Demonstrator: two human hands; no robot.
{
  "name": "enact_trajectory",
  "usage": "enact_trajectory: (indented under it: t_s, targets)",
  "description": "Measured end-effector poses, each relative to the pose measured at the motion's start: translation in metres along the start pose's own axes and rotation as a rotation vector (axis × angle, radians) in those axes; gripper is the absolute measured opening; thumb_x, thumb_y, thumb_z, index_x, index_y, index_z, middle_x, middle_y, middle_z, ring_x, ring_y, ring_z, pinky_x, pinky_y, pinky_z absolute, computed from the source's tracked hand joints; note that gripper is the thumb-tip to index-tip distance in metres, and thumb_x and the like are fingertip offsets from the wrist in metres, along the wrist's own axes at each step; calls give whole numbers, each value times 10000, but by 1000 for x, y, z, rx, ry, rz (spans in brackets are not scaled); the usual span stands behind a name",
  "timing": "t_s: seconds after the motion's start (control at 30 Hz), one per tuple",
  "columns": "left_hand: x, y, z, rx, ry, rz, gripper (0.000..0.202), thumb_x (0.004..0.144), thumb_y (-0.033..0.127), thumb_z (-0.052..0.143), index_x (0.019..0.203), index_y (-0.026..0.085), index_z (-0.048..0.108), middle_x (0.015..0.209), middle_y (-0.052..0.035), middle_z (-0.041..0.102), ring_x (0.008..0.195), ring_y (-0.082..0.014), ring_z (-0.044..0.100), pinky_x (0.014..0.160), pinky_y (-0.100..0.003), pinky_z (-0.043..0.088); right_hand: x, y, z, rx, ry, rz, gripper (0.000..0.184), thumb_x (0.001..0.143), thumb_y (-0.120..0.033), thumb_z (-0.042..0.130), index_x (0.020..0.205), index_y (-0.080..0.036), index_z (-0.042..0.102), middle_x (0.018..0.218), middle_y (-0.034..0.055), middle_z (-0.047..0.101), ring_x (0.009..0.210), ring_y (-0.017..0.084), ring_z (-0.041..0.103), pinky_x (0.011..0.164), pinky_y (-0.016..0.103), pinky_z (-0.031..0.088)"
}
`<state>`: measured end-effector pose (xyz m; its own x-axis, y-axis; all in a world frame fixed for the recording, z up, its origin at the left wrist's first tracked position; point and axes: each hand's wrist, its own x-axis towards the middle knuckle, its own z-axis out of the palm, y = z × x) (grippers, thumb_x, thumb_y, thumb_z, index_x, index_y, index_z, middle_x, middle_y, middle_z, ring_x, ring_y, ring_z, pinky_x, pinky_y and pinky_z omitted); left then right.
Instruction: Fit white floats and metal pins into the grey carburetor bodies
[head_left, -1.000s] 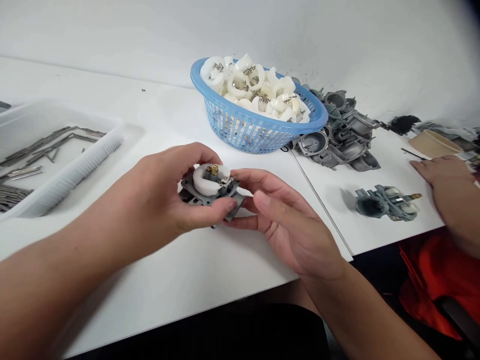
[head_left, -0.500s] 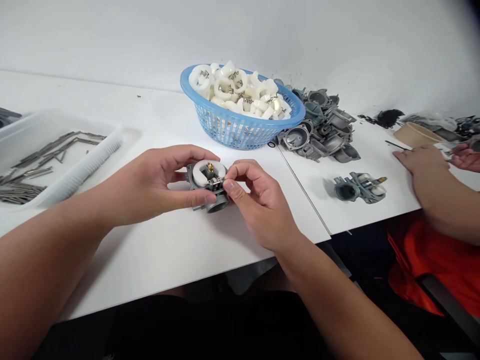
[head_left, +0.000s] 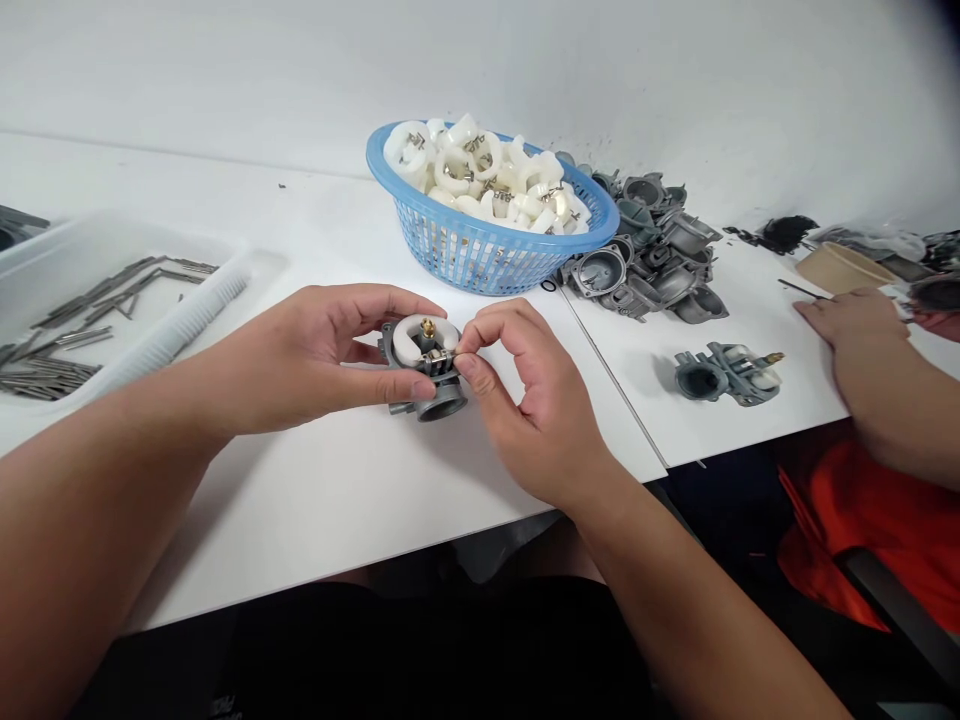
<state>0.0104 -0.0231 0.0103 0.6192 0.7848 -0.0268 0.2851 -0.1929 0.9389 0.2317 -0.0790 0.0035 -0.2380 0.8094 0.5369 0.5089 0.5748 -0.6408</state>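
Note:
A grey metal carburetor body sits on the white table with its barrel opening facing me. On top of it lies a white C-shaped float around a brass jet. My left hand grips the body from the left, thumb along the front and fingers behind. At the float's metal hinge, my right hand pinches thumb and forefinger together on what looks like a thin metal pin, mostly hidden by the fingertips.
Behind stands a blue basket heaped with white floats. Beside it are piled carburetor bodies. A white tray at left holds thin metal pins. At right, another carburetor lies near a co-worker's hand.
The view has shifted slightly. My left hand still holds the carburetor, and my right fingertips stay pinched at the float hinge, the hand a little more raised.

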Motion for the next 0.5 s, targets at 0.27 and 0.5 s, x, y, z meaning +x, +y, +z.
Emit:
enact_trajectory:
  t_s: [0.27,0.5]
  targets:
    - [3,4,4,9,48,-10,518,776,422,842,1268,327,710,1065,-38,780,826,-241,744,672,-345,642,-2,-6,0,-283,-9,55,97,996,-160,533,942,-237,559,1053,13,696,1027,200,623,958,402,335]
    - [2,5,3,-1,28,52,481,814,388,809,1277,311,704,1167,-56,759,992,-267,737,758,-355,645,-2,-13,0,-297,-30,113,83,1008,-200,535,953,-241,580,1055,10,710,1019,205,628,945,400,333]
